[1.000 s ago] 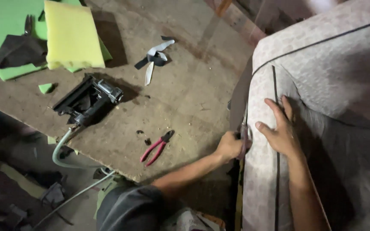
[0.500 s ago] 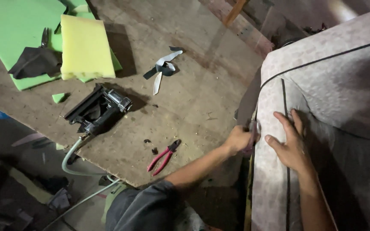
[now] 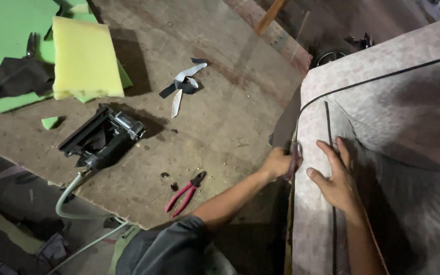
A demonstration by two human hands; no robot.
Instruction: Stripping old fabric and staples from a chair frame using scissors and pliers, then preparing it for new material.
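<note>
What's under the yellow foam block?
Under the yellow foam block lies a green foam sheet, showing at its left and right edges, on the wooden floor. Whatever sits beneath the block's middle is covered.

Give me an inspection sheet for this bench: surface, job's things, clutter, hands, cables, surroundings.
Surface: worn, stained wooden board, dusty, with small dark scraps.
Job's things: patterned upholstered piece with dark piping, at the board's right edge.
Clutter: black pneumatic stapler, red-handled pliers, yellow foam block lying on green foam sheets, dark cloth scrap, loose fabric strips.
Hands: left hand closed at the fabric edge, what its fingers hold cannot be told; right hand flat, fingers spread on the fabric.
Cables: pale air hose runs from the stapler off the board's edge.
Surroundings: dim floor with debris below; wooden strip behind.
</note>
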